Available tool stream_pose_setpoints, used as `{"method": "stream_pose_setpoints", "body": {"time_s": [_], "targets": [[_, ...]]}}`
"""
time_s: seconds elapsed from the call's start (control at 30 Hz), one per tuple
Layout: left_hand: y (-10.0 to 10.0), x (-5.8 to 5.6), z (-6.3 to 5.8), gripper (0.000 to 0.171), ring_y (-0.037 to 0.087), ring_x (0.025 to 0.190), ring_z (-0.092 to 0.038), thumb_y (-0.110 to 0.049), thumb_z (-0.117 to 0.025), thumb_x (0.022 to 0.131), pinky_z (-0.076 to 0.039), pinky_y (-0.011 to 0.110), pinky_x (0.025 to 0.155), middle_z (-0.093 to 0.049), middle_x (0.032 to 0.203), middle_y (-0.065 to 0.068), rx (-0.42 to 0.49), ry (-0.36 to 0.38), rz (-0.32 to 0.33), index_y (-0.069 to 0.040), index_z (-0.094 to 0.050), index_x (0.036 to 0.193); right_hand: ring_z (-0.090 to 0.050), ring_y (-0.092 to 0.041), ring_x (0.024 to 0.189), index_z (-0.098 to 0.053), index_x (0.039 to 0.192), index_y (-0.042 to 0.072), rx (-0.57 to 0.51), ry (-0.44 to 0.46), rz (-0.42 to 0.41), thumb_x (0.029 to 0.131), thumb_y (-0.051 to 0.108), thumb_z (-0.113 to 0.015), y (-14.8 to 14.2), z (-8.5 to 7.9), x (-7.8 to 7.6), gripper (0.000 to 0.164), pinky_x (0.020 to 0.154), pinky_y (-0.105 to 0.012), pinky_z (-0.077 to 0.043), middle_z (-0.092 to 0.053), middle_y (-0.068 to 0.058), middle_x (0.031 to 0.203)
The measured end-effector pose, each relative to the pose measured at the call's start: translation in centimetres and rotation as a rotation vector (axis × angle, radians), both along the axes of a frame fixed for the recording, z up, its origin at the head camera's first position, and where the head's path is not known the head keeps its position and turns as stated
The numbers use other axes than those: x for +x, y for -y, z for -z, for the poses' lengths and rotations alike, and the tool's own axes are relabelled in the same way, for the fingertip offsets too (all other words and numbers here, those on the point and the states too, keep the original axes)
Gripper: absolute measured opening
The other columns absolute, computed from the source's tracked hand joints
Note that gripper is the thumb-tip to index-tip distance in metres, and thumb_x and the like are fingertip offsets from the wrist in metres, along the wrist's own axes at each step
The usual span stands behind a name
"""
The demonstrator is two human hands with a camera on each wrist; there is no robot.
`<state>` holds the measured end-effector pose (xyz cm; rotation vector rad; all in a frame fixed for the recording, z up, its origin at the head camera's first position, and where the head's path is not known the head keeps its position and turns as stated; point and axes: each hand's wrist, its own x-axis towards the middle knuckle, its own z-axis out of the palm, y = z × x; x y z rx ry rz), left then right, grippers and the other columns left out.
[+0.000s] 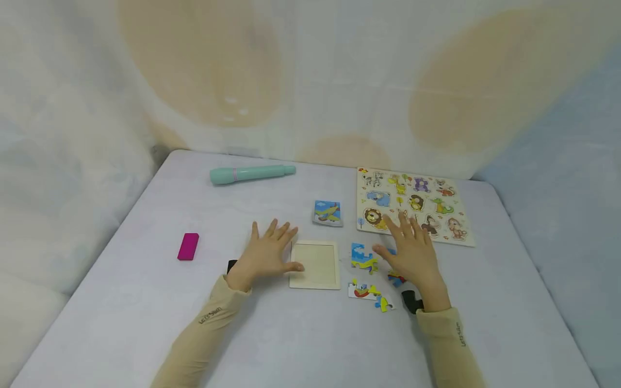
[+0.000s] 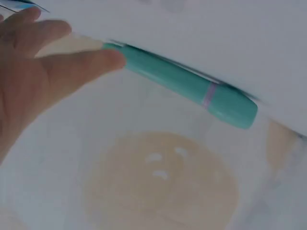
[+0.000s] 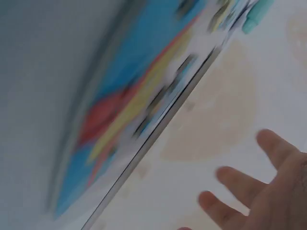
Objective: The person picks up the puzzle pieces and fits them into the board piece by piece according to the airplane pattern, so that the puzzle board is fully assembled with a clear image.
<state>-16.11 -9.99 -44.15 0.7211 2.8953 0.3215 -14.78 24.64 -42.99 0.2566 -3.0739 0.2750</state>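
Note:
My left hand (image 1: 266, 256) spreads its fingers, with the thumb over the left rim of a square, pale wooden tray (image 1: 315, 287). My right hand (image 1: 414, 256) has its fingers spread too, above loose jigsaw pieces and the lower edge of an animal puzzle board (image 1: 388, 188). Neither hand holds anything. Some joined blue-and-yellow jigsaw pieces (image 1: 363, 258) lie right of the tray. Below them are a white-and-red piece (image 1: 361, 291) and a small blue-and-yellow piece (image 1: 384, 303). Another piece (image 1: 396, 279) is partly hidden under my right hand.
A small picture card (image 1: 327, 212) showing a yellow plane lies behind the tray. At the back left is a turquoise, tapered tube with a pink band (image 1: 252, 173). A magenta block (image 1: 188, 246) lies on the left. Draped cloth surrounds the white table (image 1: 291, 345).

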Motion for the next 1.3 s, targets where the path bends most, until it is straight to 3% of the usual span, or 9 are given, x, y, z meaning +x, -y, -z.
{"method": "stream_pose_setpoints", "body": {"time_s": [0.1, 0.2, 0.3, 0.4, 0.53, 0.73, 1.0, 1.13, 1.3], "targets": [[-0.5, 0.8, 0.3, 0.109, 0.041, 0.149, -0.015, -0.068, -0.072, 0.069, -0.009, 0.077, 0.107, -0.027, 0.16, 0.009, 0.024, 0.145, 0.009, -0.014, -0.029, 0.153, -0.022, -0.05, 0.143, -0.029, 0.153, 0.02, -0.011, 0.052, -0.036, 0.09, 0.066, -0.048, 1.7, 0.0, -0.2, 0.08, 0.113, -0.068, -0.017, -0.026, -0.022, 0.158], [-0.7, 1.6, 0.4, 0.121, 0.04, 0.15, -0.011, -0.063, -0.082, 0.058, -0.01, 0.079, 0.105, -0.022, 0.162, 0.005, 0.016, 0.21, 0.007, -0.014, -0.027, 0.154, -0.032, -0.049, 0.138, -0.041, 0.148, 0.016, -0.011, 0.092, -0.06, 0.088, 0.057, -0.06, 2.9, -0.1, -0.3, 0.075, 0.112, -0.066, -0.022, -0.039, -0.021, 0.151], [-1.0, 2.2, 0.4, 0.126, 0.039, 0.15, -0.01, -0.058, -0.086, 0.054, -0.009, 0.08, 0.104, -0.019, 0.163, 0.003, 0.006, 0.21, 0.024, -0.012, -0.025, 0.154, -0.048, -0.043, 0.124, -0.056, 0.135, 0.013, -0.013, 0.129, -0.083, 0.082, 0.047, -0.071, 3.7, -0.2, -0.4, 0.065, 0.105, -0.061, -0.036, -0.052, -0.019, 0.138], [-1.1, 2.3, 0.4, 0.127, 0.038, 0.15, -0.01, -0.056, -0.087, 0.054, -0.007, 0.079, 0.105, -0.018, 0.163, 0.004, 0.004, 0.202, 0.044, -0.012, -0.024, 0.155, -0.058, -0.032, 0.1, -0.063, 0.12, 0.008, -0.062, 0.215, -0.102, 0.079, 0.037, -0.078, 4.2, -0.2, -0.4, 0.053, 0.085, -0.049, -0.05, -0.058, -0.017, 0.122], [-0.9, 2.3, 0.4, 0.127, 0.034, 0.151, -0.009, -0.054, -0.088, 0.054, -0.005, 0.077, 0.107, -0.018, 0.163, 0.002, 0.009, 0.203, 0.053, -0.013, -0.023, 0.155, -0.054, -0.02, 0.082, -0.058, 0.113, 0.003, -0.169, 0.347, -0.086, 0.079, 0.026, -0.08, 4.8, -0.1, -0.6, 0.046, 0.068, -0.032, -0.049, -0.056, -0.012, 0.109], [-0.9, 1.8, 0.4, 0.127, 0.033, 0.152, -0.008, -0.055, -0.087, 0.054, -0.002, 0.077, 0.108, -0.018, 0.163, 0.002, 0.022, 0.208, 0.063, -0.014, -0.023, 0.155, -0.052, -0.019, 0.071, -0.051, 0.106, 0.005, -0.31, 0.355, -0.11, 0.081, 0.008, -0.077, 5.0, -0.1, -1.2, 0.036, 0.06, -0.029, -0.045, -0.059, -0.01, 0.09], [-0.7, 1.3, 1.0, 0.133, 0.031, 0.152, -0.005, -0.059, -0.086, 0.053, -0.001, 0.073, 0.111, -0.012, 0.164, 0.004, 0.028, 0.206, 0.043, -0.011, -0.017, 0.156, -0.057, -0.016, 0.066, -0.058, 0.109, 0.004, -0.478, 0.291, -0.126, 0.092, 0.009, -0.064, 4.7, -0.7, -1.9, 0.019, 0.06, -0.027, -0.046, -0.064, -0.009, 0.083], [-0.3, 1.0, 1.2, 0.136, 0.028, 0.152, -0.004, -0.061, -0.086, 0.052, 0.0, 0.07, 0.113, -0.009, 0.164, 0.005, 0.009, 0.196, 0.019, -0.01, -0.015, 0.156, -0.066, -0.022, 0.067, -0.059, 0.109, 0.0, -0.606, 0.379, -0.166, 0.091, 0.009, -0.065, 7.6, -1.4, -2.3, 0.021, 0.061, -0.03, -0.054, -0.069, -0.011, 0.082], [-0.3, 0.9, 1.3, 0.134, 0.026, 0.152, -0.007, -0.064, -0.084, 0.052, -0.002, 0.071, 0.113, -0.011, 0.164, 0.004, -0.001, 0.199, 0.024, -0.011, -0.017, 0.156, -0.067, -0.019, 0.06, -0.062, 0.103, -0.001, -0.66, 0.499, -0.173, 0.089, 0.007, -0.067, 12.5, -0.6, -2.9, 0.017, 0.058, -0.029, -0.056, -0.069, -0.01, 0.075]]}}
